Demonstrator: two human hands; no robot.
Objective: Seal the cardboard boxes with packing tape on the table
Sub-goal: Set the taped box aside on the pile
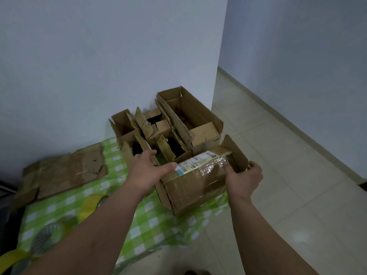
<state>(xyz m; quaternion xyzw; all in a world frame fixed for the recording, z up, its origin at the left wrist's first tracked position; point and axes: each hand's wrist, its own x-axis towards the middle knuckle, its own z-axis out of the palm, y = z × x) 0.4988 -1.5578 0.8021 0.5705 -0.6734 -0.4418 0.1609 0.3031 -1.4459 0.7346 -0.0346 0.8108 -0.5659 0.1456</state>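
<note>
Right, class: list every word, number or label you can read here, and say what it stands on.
Shipping label on the taped box held by both hands: print and barcodes, too small and blurred to read.
Dark marks on the long open box's end: blurred, unreadable.
No other text shows.

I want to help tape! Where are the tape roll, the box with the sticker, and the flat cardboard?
Tape roll (90,203), head view, yellow rim.
Box with the sticker (194,185), head view, taped front side.
Flat cardboard (65,171), head view, middle.

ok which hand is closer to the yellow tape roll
Left. The left hand grips the labelled box's left end, on the side of the tape roll; the right hand holds the box's far right flap.
</note>
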